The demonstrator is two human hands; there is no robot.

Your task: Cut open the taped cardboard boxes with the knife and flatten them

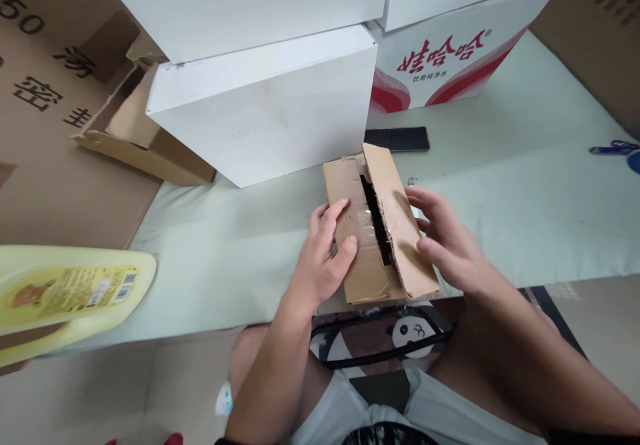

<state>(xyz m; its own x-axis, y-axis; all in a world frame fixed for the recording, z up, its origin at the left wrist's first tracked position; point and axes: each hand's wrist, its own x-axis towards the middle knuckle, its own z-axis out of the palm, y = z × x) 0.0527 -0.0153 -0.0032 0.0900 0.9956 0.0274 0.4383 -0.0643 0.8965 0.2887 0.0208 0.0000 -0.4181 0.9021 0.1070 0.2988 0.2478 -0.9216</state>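
Note:
A small brown cardboard box (357, 225) stands on the cloth-covered table in front of me, its top flaps parted by a dark narrow gap. The right flap (397, 232) tilts upward, while the left one lies nearly flat; clear tape shows along its edge. My left hand (327, 252) rests on the left flap with thumb and fingers apart. At the right flap's outer edge is my right hand (445, 238), fingers loosely curved and apart, the thumb at the cardboard. Whether its fingertips press on the flap is hard to tell. The box's inside is too dark to see.
Behind the box lies a black phone (400, 139), beside a white carton (270, 112) and a red-and-white carton (445, 65). A yellow bottle (75, 298) is at the left, near an open cardboard box (150, 145). A blue-purple item (613, 148) lies far right.

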